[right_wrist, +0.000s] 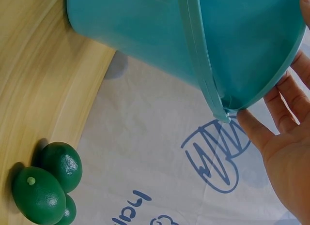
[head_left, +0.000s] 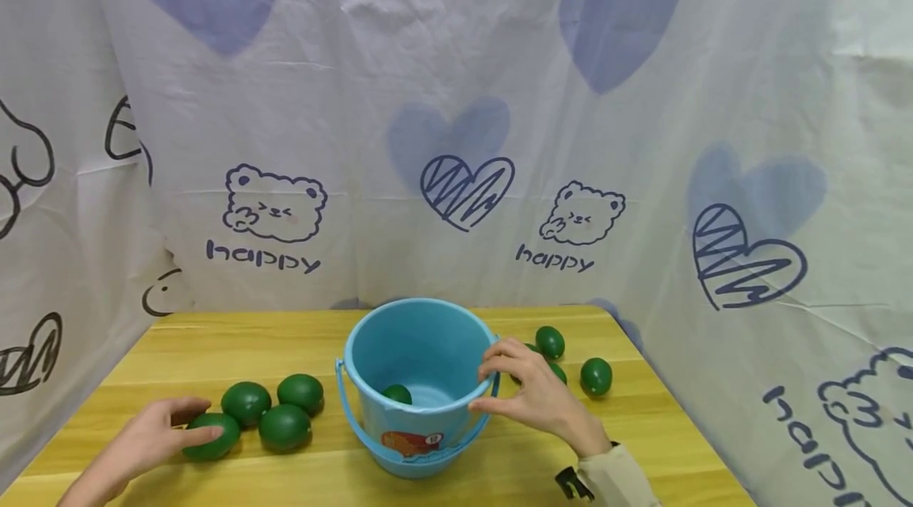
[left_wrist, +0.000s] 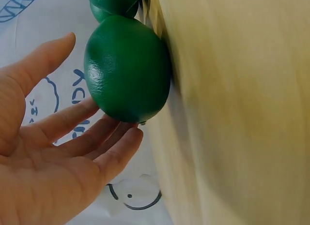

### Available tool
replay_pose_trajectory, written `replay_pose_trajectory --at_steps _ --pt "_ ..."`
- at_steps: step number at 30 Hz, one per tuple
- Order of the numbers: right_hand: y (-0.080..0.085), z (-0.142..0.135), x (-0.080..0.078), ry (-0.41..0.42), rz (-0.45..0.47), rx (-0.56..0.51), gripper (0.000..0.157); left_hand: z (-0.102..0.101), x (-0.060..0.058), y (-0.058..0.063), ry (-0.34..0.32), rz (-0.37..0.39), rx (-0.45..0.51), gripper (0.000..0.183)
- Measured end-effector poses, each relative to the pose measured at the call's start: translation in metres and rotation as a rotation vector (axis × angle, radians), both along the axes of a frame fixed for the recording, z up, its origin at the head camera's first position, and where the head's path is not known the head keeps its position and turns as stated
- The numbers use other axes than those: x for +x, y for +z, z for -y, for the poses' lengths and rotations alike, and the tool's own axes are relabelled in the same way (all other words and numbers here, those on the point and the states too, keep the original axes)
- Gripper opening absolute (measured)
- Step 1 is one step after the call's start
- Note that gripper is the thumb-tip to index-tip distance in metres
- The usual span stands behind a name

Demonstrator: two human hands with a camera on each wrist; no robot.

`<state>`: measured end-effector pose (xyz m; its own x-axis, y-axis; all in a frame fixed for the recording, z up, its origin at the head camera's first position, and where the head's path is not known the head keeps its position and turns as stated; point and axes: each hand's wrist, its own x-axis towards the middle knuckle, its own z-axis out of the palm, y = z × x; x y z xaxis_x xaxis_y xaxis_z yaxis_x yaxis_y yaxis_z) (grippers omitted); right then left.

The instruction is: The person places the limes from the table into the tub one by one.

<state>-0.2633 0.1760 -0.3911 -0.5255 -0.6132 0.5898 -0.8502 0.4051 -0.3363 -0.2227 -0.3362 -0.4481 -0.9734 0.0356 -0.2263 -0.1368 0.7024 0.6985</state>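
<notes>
Green glossy egg-shaped fruits (head_left: 246, 404) lie mostly on the yellow wooden table (head_left: 250, 344), either side of the light-blue plastic bucket (head_left: 421, 337); you have one visible inside, so much seems left. Your left hand (head_left: 153, 432) spreads loosely around the leftmost fruit (left_wrist: 127, 69); your right hand (head_left: 531, 388) grips the bucket's rim

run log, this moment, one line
left grip: at green fruit | right grip: touching blue bucket | bucket: upright, another fruit visible inside
</notes>
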Motion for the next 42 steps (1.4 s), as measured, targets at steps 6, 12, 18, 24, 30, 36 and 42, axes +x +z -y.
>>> replay_pose_trajectory --at_steps 6,12,18,24,30,36,42 --pt "0.000 -0.001 0.001 -0.010 0.012 0.004 0.024 0.005 -0.003 -0.008 -0.007 0.025 0.053 0.082" --pt "-0.001 -0.001 0.002 -0.012 0.016 0.000 0.025 0.008 -0.003 -0.016 -0.034 0.015 0.103 0.076" --pt "0.000 -0.001 0.002 -0.008 0.009 0.000 0.025 0.009 -0.004 -0.019 -0.043 0.009 0.118 0.067" --pt "0.001 0.000 0.001 0.000 0.007 -0.008 0.024 0.008 -0.002 -0.019 -0.086 -0.001 0.147 0.059" --pt "0.002 0.000 0.001 -0.001 0.017 -0.010 0.024 0.008 0.000 -0.017 -0.149 -0.003 0.144 0.056" --pt "0.002 0.000 0.001 -0.001 0.020 -0.003 0.025 0.010 0.003 -0.019 -0.170 -0.010 0.142 0.051" --pt "0.001 0.000 0.001 0.000 0.024 -0.003 0.024 0.011 0.006 -0.018 -0.203 -0.043 0.162 0.048"
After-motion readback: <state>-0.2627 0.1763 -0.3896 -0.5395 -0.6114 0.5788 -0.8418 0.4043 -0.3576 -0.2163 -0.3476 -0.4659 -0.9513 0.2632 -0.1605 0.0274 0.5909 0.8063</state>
